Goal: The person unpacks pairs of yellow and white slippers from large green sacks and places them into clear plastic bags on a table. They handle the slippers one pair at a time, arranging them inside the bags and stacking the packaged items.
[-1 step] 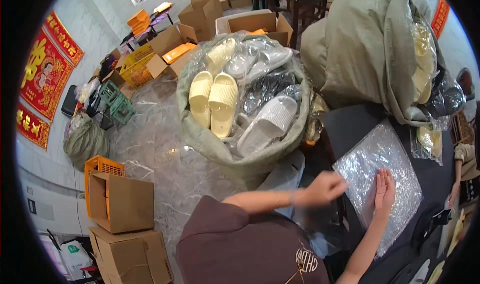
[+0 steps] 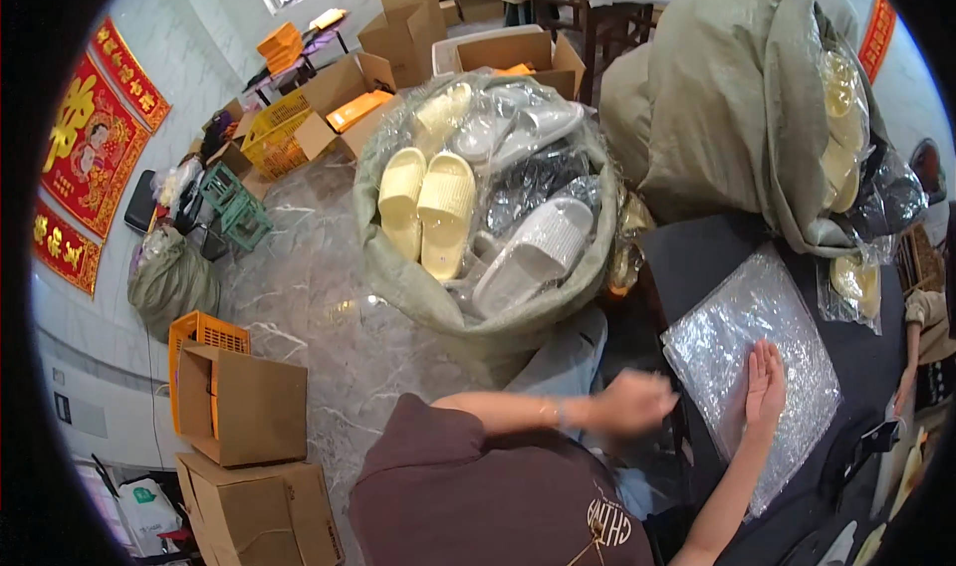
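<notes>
A stack of clear plastic bags (image 2: 722,317) lies flat on a dark surface (image 2: 687,257) at the right. On its shiny top rests my right hand (image 2: 764,387), palm up, fingers stretched out and holding nothing. My left hand (image 2: 637,404), smeared by motion, is just left of the stack's edge; its fingers look curled, but whether they hold anything is unclear. Beyond my left arm stands a large green woven sack (image 2: 413,302), rolled open. Inside it are pale yellow slippers (image 2: 445,213), grey slippers (image 2: 538,252) and dark ones in clear plastic (image 2: 538,178).
A bulging green sack (image 2: 717,108) stands at the back right, with bagged yellow slippers (image 2: 853,282) by its mouth. Cardboard boxes (image 2: 254,407) are stacked at the left near an orange crate (image 2: 219,329). At the far right shows another person's arm (image 2: 908,367).
My left hand has drawn a little down and to the left, off the edge of the bag stack. My right hand stays on the stack.
</notes>
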Demonstrator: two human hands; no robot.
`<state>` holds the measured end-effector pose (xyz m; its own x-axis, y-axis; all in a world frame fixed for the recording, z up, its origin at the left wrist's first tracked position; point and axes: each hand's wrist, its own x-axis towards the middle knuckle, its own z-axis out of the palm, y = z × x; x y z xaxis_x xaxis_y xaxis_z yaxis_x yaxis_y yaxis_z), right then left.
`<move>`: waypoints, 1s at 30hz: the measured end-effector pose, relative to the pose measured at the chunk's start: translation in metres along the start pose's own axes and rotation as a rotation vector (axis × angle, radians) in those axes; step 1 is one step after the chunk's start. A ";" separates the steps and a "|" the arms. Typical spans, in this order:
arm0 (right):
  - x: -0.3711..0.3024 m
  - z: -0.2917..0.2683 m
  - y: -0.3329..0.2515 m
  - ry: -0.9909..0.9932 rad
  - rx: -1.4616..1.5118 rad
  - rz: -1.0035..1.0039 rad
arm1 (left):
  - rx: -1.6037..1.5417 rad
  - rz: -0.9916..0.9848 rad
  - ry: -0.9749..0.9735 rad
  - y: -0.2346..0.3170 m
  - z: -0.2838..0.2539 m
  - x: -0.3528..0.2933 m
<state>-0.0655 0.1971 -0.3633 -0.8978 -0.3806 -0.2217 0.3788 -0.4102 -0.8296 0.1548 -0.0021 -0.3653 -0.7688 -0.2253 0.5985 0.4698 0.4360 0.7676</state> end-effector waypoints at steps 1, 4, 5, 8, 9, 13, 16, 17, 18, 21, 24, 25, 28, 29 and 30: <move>-0.001 0.002 0.001 -0.005 0.011 -0.003 | 0.046 0.071 -0.126 -0.004 0.008 -0.035; -0.002 0.005 0.004 -0.022 0.006 -0.012 | 0.274 0.271 -0.525 -0.048 0.033 -0.106; -0.002 0.004 0.006 -0.022 -0.007 -0.016 | 0.227 0.329 -0.586 -0.052 0.045 -0.118; -0.002 0.004 0.006 -0.030 0.001 -0.025 | 0.099 0.517 -0.741 -0.055 0.076 -0.137; -0.003 0.004 0.006 -0.034 0.010 -0.025 | 0.070 0.580 -0.771 -0.052 0.084 -0.141; -0.003 0.001 0.006 -0.024 0.015 -0.033 | -0.047 0.724 -0.708 -0.041 0.093 -0.140; -0.002 0.000 0.006 -0.026 0.002 -0.046 | -0.133 0.609 -0.542 -0.025 0.076 -0.130; -0.003 0.000 0.007 -0.030 0.008 -0.043 | -0.161 0.591 -0.520 -0.023 0.072 -0.130; -0.004 0.001 0.009 -0.035 0.015 -0.040 | -0.149 0.584 -0.595 -0.026 0.071 -0.133; -0.007 0.008 0.004 -0.011 0.042 -0.018 | -0.145 0.577 -0.726 -0.037 0.080 -0.145; -0.006 0.004 0.006 -0.014 0.006 -0.025 | -0.177 0.621 -0.666 -0.040 0.107 -0.150; -0.004 0.004 0.007 -0.024 0.010 -0.028 | -0.175 0.645 -0.646 -0.040 0.113 -0.151; -0.005 0.003 0.007 -0.026 0.009 -0.030 | -0.139 0.712 -0.596 -0.032 0.116 -0.149; -0.006 0.004 0.006 -0.022 0.010 -0.030 | -0.117 0.734 -0.579 -0.027 0.112 -0.143; -0.007 0.006 0.005 -0.019 0.011 -0.030 | -0.120 0.708 -0.557 -0.022 0.106 -0.137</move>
<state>-0.0563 0.1928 -0.3630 -0.9045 -0.3834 -0.1867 0.3540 -0.4308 -0.8301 0.2037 0.1114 -0.4881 -0.3666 0.5280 0.7660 0.9304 0.2116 0.2995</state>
